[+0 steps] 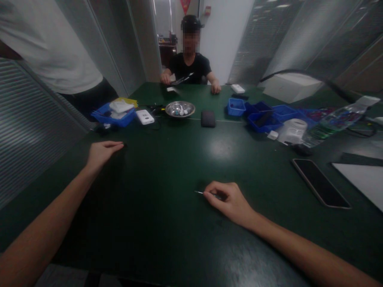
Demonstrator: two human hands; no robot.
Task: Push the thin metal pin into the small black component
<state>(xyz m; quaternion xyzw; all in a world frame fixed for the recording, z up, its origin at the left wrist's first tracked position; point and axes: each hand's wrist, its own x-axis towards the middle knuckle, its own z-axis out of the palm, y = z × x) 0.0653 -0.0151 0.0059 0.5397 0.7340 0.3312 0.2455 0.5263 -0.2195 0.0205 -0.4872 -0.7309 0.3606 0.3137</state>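
My right hand (pixel 229 201) is closed around a small screwdriver (pixel 199 192) just above the green table (pixel 161 223). Its thin silver shaft points left, and most of the handle is hidden by the fingers. Over on the left, my left hand (pixel 103 153) is closed in a pinch low over the tabletop. Something tiny and dark may be at its fingertips, too small to name. Beyond that hand lie a blue tray (pixel 128 118) holding white items and a white device with a small display (pixel 145 117).
A metal bowl (pixel 167 112) with small white pieces and a black square object (pixel 208 118) lie mid-table. Blue bins (pixel 236 107), a plastic bottle (pixel 332 125) and a phone (pixel 321 183) are at right. One person (pixel 191 65) sits opposite; another (pixel 60 56) stands at left.
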